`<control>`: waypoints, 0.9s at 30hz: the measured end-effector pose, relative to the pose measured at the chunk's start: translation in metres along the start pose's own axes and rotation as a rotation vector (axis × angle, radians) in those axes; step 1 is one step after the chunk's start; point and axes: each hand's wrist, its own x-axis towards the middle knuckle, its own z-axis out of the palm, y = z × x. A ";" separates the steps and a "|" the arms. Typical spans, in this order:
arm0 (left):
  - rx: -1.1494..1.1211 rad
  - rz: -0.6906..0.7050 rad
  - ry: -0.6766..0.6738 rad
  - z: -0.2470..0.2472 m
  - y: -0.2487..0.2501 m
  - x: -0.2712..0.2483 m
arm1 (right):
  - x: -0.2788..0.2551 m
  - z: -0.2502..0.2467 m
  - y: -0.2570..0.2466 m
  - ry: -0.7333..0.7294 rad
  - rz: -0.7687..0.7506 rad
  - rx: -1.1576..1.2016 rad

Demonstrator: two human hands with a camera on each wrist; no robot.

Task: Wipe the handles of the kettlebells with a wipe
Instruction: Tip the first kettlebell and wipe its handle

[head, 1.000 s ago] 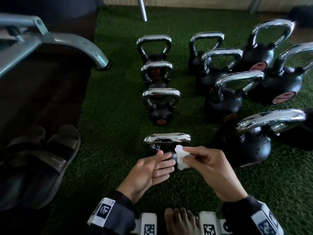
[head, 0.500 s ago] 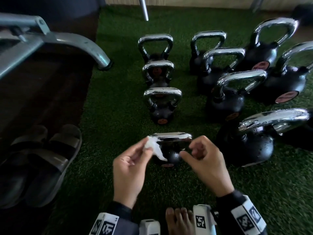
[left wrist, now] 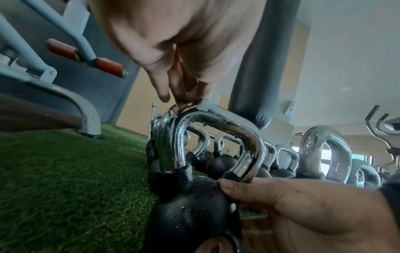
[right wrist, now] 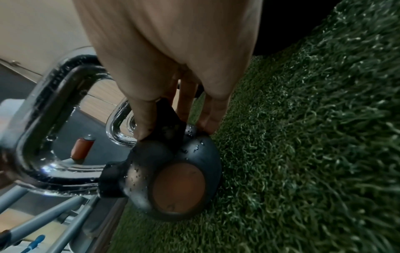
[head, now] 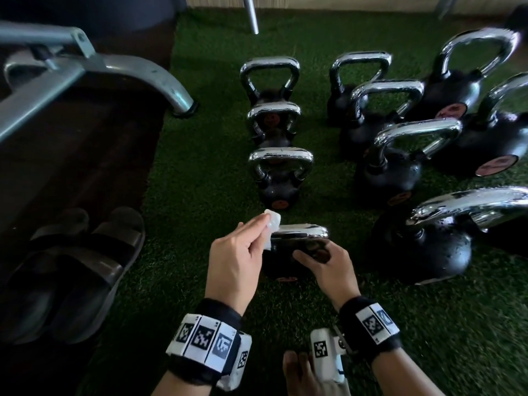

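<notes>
Evidently heavy and wet-slick, the nearest kettlebell (head: 288, 252) suits the right hand (head: 328, 270) clasping its body while the left hand (head: 234, 261) pinches the seemingly soft wipe (head: 270, 224) against the chrome handle (head: 300, 231).

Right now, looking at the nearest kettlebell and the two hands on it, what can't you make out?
- Head view: the nearest kettlebell's body is mostly hidden by both hands and shadow.
- Left wrist view: the wipe shows only as a scrap behind the left hand's fingers; where it touches the handle is unclear.
- Right wrist view: the red disc's marking is blurred; the right hand's fingertips are hidden behind the body.
</notes>
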 end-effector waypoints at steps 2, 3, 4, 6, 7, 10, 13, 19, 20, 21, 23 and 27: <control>0.020 0.023 -0.021 0.001 0.005 -0.003 | 0.001 -0.001 0.002 0.007 0.008 -0.002; 0.027 0.053 -0.037 0.004 0.007 -0.006 | 0.002 -0.002 0.003 0.008 0.015 -0.011; 0.011 0.057 -0.035 0.006 0.007 -0.009 | 0.003 -0.003 0.005 0.002 0.018 -0.013; -0.072 -0.038 0.032 0.004 0.003 -0.011 | 0.004 -0.002 0.007 -0.008 0.009 -0.007; -0.111 -0.109 0.084 0.003 -0.001 -0.010 | 0.005 -0.002 0.007 -0.006 0.004 -0.002; -0.204 -0.241 0.126 -0.001 -0.012 -0.010 | 0.005 0.000 0.008 0.005 -0.003 0.011; -0.181 -0.188 0.088 0.001 -0.013 -0.019 | 0.005 -0.001 0.011 0.004 -0.011 0.010; -0.452 -0.452 0.172 0.008 -0.030 -0.027 | 0.007 -0.001 0.014 0.001 -0.030 0.033; -0.470 -0.460 0.174 0.010 -0.030 -0.029 | 0.007 -0.002 0.015 -0.003 -0.032 0.037; -0.508 -0.489 0.178 0.013 -0.032 -0.031 | 0.006 -0.002 0.014 -0.006 -0.033 0.037; -0.633 -0.618 0.209 0.021 -0.034 -0.038 | 0.005 -0.002 0.013 -0.009 -0.037 0.043; -0.687 -0.738 0.136 0.037 -0.042 -0.049 | 0.004 -0.004 0.005 -0.007 -0.040 0.069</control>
